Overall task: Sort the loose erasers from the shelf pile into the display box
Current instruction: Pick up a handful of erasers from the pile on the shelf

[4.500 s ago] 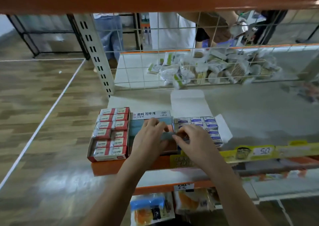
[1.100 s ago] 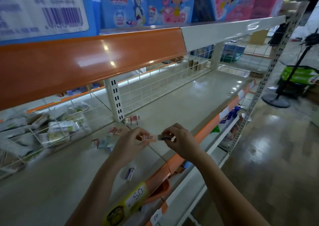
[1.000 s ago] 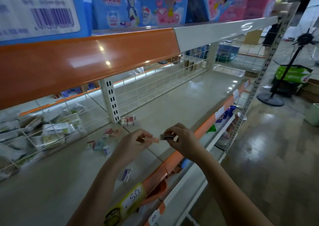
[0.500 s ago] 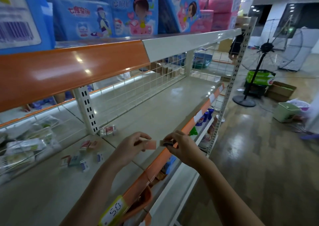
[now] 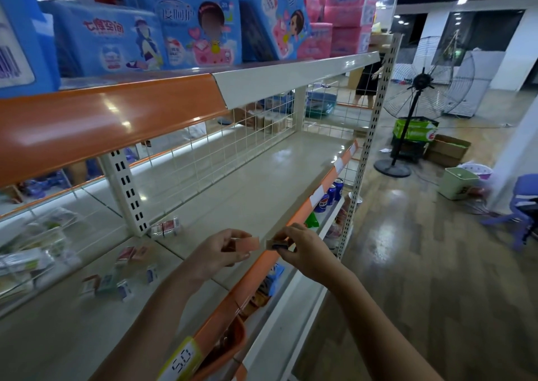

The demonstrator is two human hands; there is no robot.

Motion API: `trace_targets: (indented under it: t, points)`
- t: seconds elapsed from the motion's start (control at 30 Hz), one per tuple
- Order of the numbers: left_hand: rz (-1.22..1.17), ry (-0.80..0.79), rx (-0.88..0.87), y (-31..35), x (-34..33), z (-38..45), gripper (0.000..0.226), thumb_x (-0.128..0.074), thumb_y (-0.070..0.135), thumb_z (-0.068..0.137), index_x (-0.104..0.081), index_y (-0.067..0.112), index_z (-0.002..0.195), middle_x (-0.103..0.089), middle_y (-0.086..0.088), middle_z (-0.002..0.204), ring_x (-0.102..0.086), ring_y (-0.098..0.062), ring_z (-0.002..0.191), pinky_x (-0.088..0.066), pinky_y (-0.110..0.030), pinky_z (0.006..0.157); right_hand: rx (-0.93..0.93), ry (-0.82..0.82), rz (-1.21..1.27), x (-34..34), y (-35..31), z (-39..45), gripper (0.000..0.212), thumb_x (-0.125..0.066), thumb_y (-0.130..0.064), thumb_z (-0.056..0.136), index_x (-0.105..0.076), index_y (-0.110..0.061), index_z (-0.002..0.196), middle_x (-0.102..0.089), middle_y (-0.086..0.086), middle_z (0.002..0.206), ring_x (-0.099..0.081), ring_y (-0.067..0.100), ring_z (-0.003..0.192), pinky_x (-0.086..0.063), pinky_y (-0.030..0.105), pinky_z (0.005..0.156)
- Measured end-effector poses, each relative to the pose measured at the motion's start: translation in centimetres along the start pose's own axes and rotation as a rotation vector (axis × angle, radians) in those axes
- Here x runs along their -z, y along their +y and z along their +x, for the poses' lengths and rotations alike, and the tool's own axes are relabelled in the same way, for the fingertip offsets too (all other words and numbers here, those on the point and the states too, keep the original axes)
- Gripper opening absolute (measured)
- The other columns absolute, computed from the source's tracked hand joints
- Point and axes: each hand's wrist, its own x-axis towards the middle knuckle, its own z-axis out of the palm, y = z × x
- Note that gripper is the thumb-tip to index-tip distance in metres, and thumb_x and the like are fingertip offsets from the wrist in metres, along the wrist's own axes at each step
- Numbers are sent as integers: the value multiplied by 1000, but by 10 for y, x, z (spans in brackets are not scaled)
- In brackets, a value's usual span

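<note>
My left hand (image 5: 221,252) pinches a pink eraser (image 5: 247,243) above the shelf's front edge. Just right of it, my right hand (image 5: 302,249) pinches a small eraser with a dark sleeve (image 5: 278,245). The two erasers are held end to end, a small gap apart. Several loose erasers (image 5: 122,281) lie scattered on the grey shelf (image 5: 262,182) to the left of my hands, and a wrapped pair (image 5: 166,227) sits beside the slotted upright. The display box is out of view.
An orange price rail (image 5: 262,267) runs along the shelf front. A wire grid (image 5: 233,150) backs the shelf, with packets (image 5: 35,243) behind it at left. Blue and pink packages (image 5: 189,28) fill the upper shelf. A standing fan (image 5: 419,112) and boxes are on the floor right.
My view has swung from the display boxes at the left to the right part of the shelf. Both hands now hold an erasers each, and kept them close together over the last second.
</note>
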Motion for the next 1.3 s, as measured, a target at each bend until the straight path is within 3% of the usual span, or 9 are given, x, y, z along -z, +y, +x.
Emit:
trace_targets:
  t: [0.17,0.4,0.57,0.63,0.73,0.97,1.03,1.13,1.3]
  points:
    - [14,34,-80,1,-3,2,29,-71,10,81,-62,24,104,-68,2,96,-64,3,80,-47,-10,66,9,5,-7,3,3,-4,26,-62,-15,88,-61,-13,113,-57,0,112,-55,7,93,-46,9,79]
    - [164,77,-192,6,-8,2,30,-74,17,79,-62,36,99,-66,8,96,-61,0,82,-46,-12,69,29,0,-18,8,3,-5,25,-62,-16,88,-61,-14,113,-57,-1,109,-54,5,90,-44,8,75]
    - [255,114,-207,6,-7,-1,32,-74,23,78,-61,44,97,-64,12,98,-59,-3,87,-43,-11,68,61,-26,-7,14,0,-2,26,-61,-15,88,-61,-13,114,-57,-1,112,-56,6,94,-47,10,82]
    - [288,159,-207,5,-6,-4,35,-75,23,77,-60,48,96,-61,15,99,-56,-2,88,-42,-15,70,80,-39,-1,15,-1,1,26,-60,-17,88,-60,-14,115,-57,-1,112,-55,5,94,-46,10,82]
    - [345,250,-220,3,-3,-14,41,-77,21,74,-59,53,93,-58,17,95,-52,1,84,-39,-9,67,120,-57,11,13,-3,4,26,-60,-18,89,-60,-15,115,-56,-2,112,-55,5,93,-46,10,80]
    - [365,435,-136,-2,9,-68,44,-78,12,74,-58,45,96,-54,19,89,-48,11,79,-36,-4,65,279,-101,82,-15,-24,11,23,-64,-16,86,-64,-15,109,-56,-4,103,-54,6,83,-43,7,75]
    - [332,495,-64,-4,15,-93,42,-77,13,75,-58,44,96,-55,19,91,-48,10,77,-35,-4,64,327,-130,116,-28,-39,8,22,-65,-13,84,-65,-13,106,-58,-2,102,-57,8,83,-47,14,77]
    - [239,590,11,-9,24,-135,38,-76,12,75,-59,41,94,-58,21,85,-50,9,73,-36,-7,62,372,-172,197,-48,-68,2,21,-67,-9,83,-67,-12,103,-59,0,99,-56,8,81,-44,9,72]
    - [136,703,88,-21,41,-215,35,-74,7,77,-57,33,92,-61,10,89,-56,4,75,-43,-13,66,473,-288,243,-77,-129,-15,21,-66,-10,83,-67,-13,103,-56,-1,98,-56,11,80,-44,15,73]
